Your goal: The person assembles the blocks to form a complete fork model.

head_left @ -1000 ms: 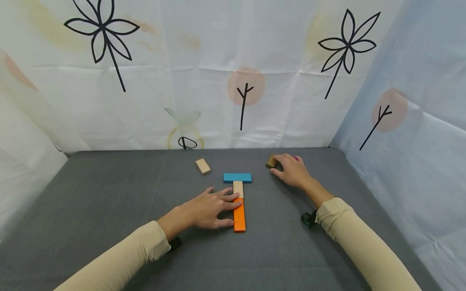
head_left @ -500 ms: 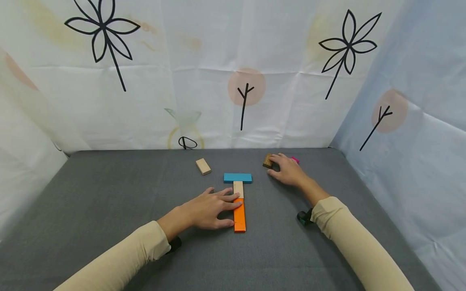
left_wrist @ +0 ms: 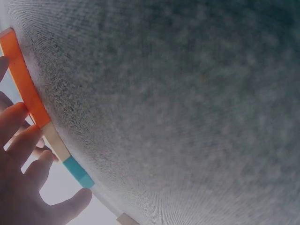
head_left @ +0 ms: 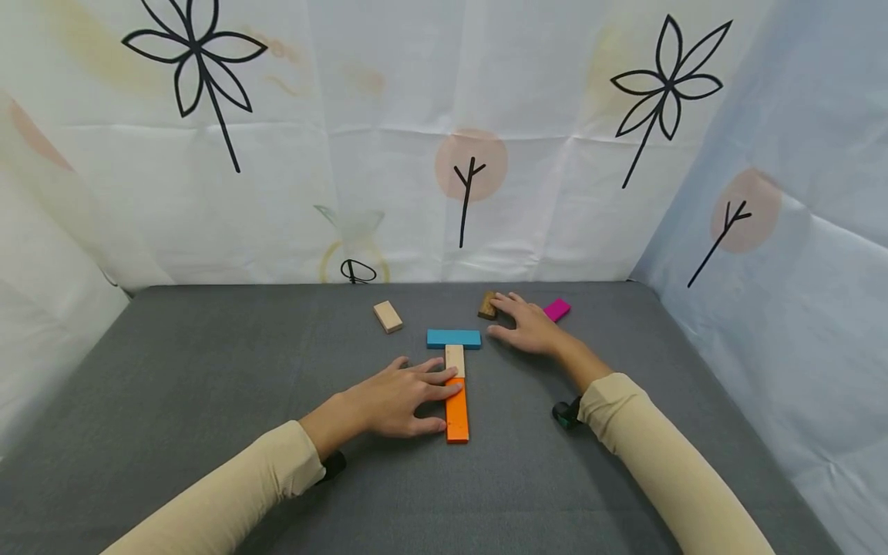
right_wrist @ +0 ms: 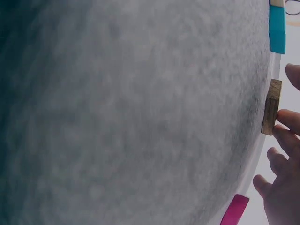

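Note:
My left hand [head_left: 398, 399] lies with its fingers spread across a row of blocks, fingertips on the orange block [head_left: 457, 420] and the edge of the short natural-wood block [head_left: 454, 356]. A blue block [head_left: 453, 339] lies crosswise at the row's far end, making a T shape. Farther right, my right hand [head_left: 530, 324] has loosely extended fingers against the side of a dark brown wooden block [head_left: 487, 306]. In the right wrist view the fingertips meet that brown block [right_wrist: 271, 108], with the thumb apart from it.
A light wooden block [head_left: 388, 317] lies to the left beyond the T. The magenta block [head_left: 556, 310] is just right of my right hand. Behind the grey tabletop [head_left: 208, 370] hangs a white patterned cloth [head_left: 555, 208], with more cloth at both sides.
My right hand has moved left, and the brown block has slid left with it along the table. The magenta block has come into fuller view. The left hand has stayed still.

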Available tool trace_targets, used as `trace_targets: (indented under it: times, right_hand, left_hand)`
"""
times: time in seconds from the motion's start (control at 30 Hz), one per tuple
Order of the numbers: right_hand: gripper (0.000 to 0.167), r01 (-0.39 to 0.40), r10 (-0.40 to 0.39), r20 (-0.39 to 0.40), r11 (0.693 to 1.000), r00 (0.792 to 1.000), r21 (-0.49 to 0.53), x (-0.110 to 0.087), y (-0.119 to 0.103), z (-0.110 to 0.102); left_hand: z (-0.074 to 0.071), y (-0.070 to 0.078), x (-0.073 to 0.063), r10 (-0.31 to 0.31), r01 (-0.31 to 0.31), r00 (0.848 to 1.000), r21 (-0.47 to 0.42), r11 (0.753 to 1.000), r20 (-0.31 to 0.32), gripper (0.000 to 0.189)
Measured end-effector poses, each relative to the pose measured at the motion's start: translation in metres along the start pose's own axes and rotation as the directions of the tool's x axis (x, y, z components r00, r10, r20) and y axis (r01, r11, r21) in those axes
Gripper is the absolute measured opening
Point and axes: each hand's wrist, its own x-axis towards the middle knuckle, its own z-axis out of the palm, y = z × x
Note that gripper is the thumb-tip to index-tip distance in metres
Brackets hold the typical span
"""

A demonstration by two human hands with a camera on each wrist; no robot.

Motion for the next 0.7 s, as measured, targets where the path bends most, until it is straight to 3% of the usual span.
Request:
trace_targets:
  times: [0.33,0.7]
  right_hand:
    - [0.06,-0.004,0.002,0.047,1.0,0.999,0.031,0.008,-0.013,0.004]
    - [0.061,0.044,-0.052,0.101,0.996,0.994,0.083,0.011,-0.026,0.006]
  left_hand:
    - [0.0,0.0,0.0,0.002,-0.002,1.0,-0.003,1.0,-0.004,0.061]
    - [-0.001,0.0,0.0,0.008,-0.008,1.0,0.006,1.0,-0.008,0.061]
